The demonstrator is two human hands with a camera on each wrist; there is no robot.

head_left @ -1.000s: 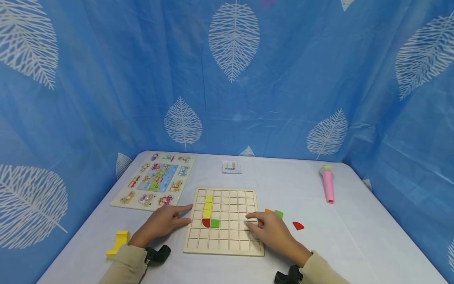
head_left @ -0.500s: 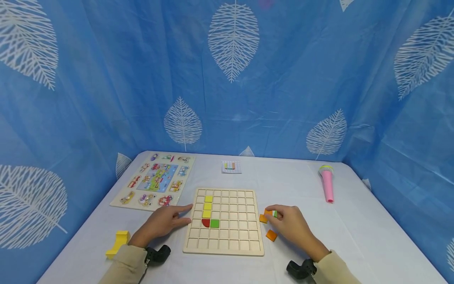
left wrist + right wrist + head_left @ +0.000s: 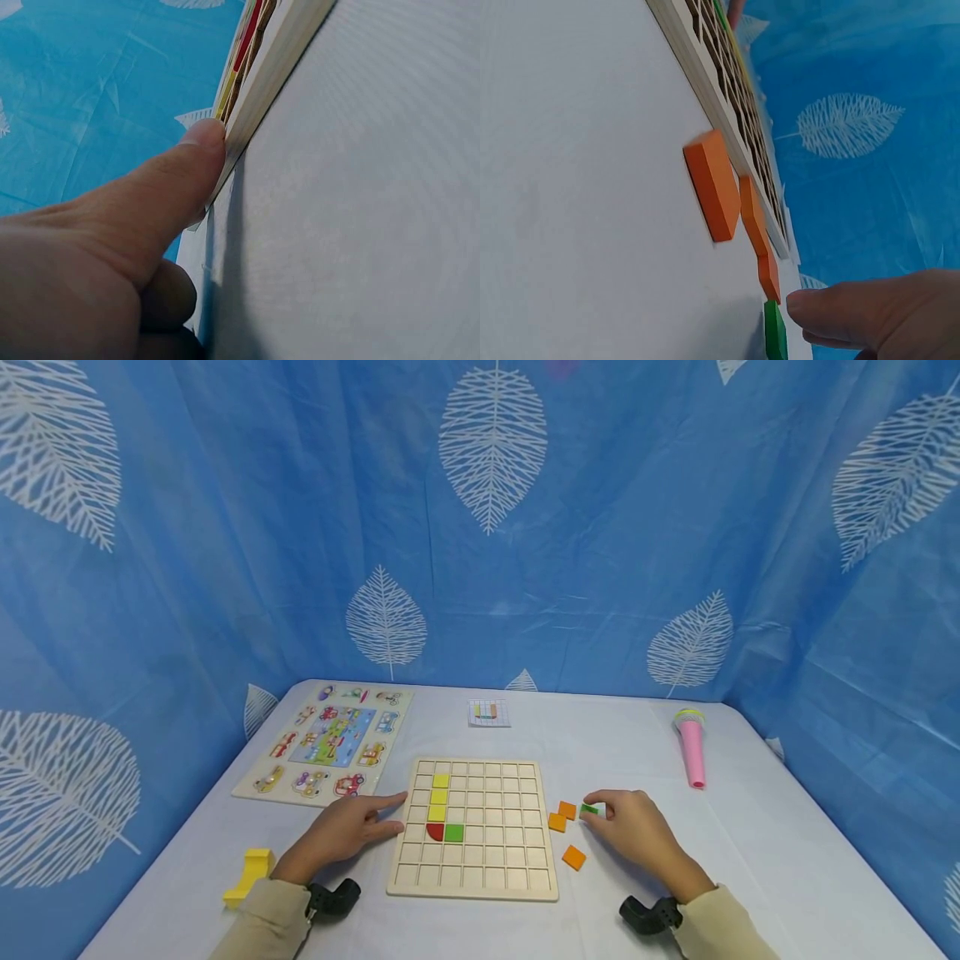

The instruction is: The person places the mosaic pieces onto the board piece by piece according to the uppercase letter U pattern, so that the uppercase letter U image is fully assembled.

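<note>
My right hand (image 3: 633, 828) is over the table to the right of the wooden grid board (image 3: 502, 878). Its thumb and index finger are bent around a green tile (image 3: 590, 809). In the right wrist view the green tile (image 3: 775, 330) lies on the table, and a narrow gap shows below the thumb (image 3: 840, 304). My left hand (image 3: 348, 828) touches the board's left edge with its index finger and thumb. Set in the board are several yellow squares (image 3: 438, 795), a red quarter-round piece (image 3: 436, 832) and a green square (image 3: 453, 833).
Orange tiles (image 3: 573, 857) lie between the board and my right hand. A small pattern card (image 3: 489, 713) is behind the board. Further out are a vehicle puzzle (image 3: 405, 710) at back left, a yellow block (image 3: 252, 872) at front left and a pink toy microphone (image 3: 694, 752) at right.
My right hand has moved right, off the board's right edge and past the orange tiles to the green tile. It now covers where the loose red piece lay. The left hand stays put.
</note>
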